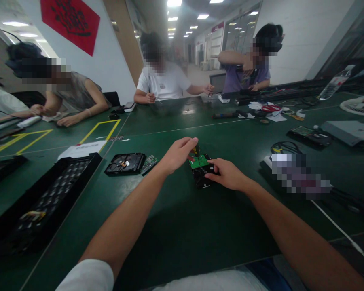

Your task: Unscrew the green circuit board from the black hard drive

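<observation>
A black hard drive with a green circuit board (200, 161) lies on the dark green table in front of me. My left hand (181, 154) is closed round a small screwdriver (196, 151) with a yellow and black handle, held upright with its tip down at the green board. From the right, my right hand (227, 173) grips the drive's edge, thumb and fingers on its side and top. To the left lie another black hard drive (125, 163) and a loose circuit board (149, 163).
At the left stands a long black tray (51, 194) of parts beside white paper (81, 150). On the right are a drive (310, 136), a grey box (350, 132), cables and a bottle (335, 85). Three people sit across the table, with another partly visible at far left.
</observation>
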### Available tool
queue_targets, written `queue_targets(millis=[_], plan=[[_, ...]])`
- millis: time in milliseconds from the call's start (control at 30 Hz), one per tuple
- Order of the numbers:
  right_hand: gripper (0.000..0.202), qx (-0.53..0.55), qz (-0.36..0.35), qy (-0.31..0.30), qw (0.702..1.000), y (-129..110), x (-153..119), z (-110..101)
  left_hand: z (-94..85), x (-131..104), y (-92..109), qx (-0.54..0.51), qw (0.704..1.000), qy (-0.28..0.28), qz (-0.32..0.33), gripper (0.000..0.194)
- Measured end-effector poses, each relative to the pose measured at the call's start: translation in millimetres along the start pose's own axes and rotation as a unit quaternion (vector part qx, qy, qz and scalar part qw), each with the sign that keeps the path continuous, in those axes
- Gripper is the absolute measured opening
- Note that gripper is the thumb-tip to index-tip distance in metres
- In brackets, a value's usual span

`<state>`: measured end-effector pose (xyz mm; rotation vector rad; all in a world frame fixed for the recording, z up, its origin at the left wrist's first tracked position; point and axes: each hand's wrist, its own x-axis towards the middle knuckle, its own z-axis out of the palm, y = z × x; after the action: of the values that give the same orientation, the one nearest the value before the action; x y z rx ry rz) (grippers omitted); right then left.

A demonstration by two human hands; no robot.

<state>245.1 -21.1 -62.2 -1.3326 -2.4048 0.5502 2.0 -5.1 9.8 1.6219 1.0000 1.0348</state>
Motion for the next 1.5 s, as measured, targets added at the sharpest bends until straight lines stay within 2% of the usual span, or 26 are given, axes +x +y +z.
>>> queue_targets(millis=[133,233,300,467,567,767,933,1233,1333,1500], plan=[[0.054,0.0,0.004,0.0,1.0,2,0,2,-1.6,1,-2,0.06,0.998,0.026,0.011,0.051],[0.051,0.0,0.002,0.001,1.0,2,0,1,-1.1,0,-1,0.072,0.997,0.014,0.012,0.052],[0.05,-0.004,-0.004,0.001,1.0,2,1,1,0.1,-2,1,0.061,0.998,-0.017,0.013,0.051],[0.048,-0.005,-0.006,0.0,1.0,1,1,1,4.1,-7,9,0.012,0.989,-0.145,0.012,0.048],[0.045,-0.002,-0.016,0.0,1.0,1,1,1,4.9,-8,9,0.0,0.986,-0.169,0.013,0.047],[0.048,0.0,-0.004,-0.003,1.0,0,1,-1,1.7,-5,3,-0.02,0.991,-0.129,0.012,0.05],[0.049,0.001,-0.006,-0.003,1.0,2,0,0,0.7,-2,2,0.002,0.996,-0.091,0.004,0.053],[0.048,0.003,-0.008,0.005,1.0,7,2,4,-2.5,-6,9,0.162,0.987,0.0,-0.005,0.064],[0.048,0.005,-0.005,0.0,1.0,6,2,3,0.4,-6,8,0.14,0.99,-0.012,0.008,0.06],[0.05,-0.007,-0.004,-0.002,1.0,0,1,0,6.5,-3,4,0.001,0.997,-0.075,0.024,0.046]])
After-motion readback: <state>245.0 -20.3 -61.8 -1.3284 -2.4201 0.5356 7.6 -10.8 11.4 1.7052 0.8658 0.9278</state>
